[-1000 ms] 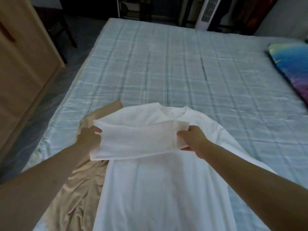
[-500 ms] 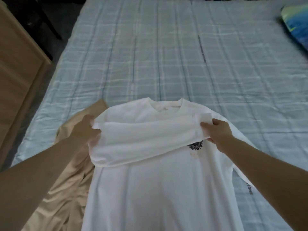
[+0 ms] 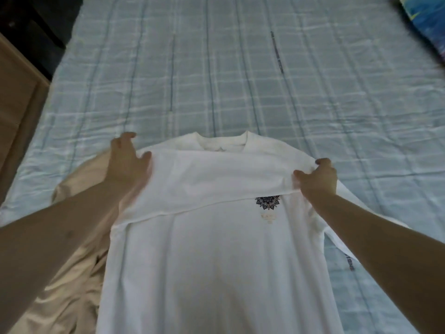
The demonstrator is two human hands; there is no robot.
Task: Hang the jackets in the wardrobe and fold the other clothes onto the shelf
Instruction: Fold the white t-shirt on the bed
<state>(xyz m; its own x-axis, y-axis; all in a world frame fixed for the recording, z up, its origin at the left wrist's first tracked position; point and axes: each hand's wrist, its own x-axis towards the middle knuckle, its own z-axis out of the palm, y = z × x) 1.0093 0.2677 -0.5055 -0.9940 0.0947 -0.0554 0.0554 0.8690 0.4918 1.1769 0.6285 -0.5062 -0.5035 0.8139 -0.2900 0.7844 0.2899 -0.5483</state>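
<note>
A white long-sleeved shirt [image 3: 204, 256] lies flat on the bed with its collar away from me and a small dark print on the chest. One sleeve is folded across the chest from left to right. My right hand [image 3: 316, 177] pinches the end of that folded sleeve at the shirt's right shoulder. My left hand [image 3: 126, 162] lies at the shirt's left shoulder, fingers spread and blurred, holding nothing that I can see. A beige garment [image 3: 72, 261] lies crumpled under and to the left of the shirt.
The bed [image 3: 216, 80] has a pale blue checked cover that stretches far ahead. A blue patterned pillow [image 3: 426, 22] lies at the top right. A wooden wardrobe side [image 3: 16, 97] stands left of the bed, with dark floor beyond it.
Both hands have carried the sleeve further across the chest and laid it flatter. My left hand has let go of the fold and spread its fingers. The view has tilted down.
</note>
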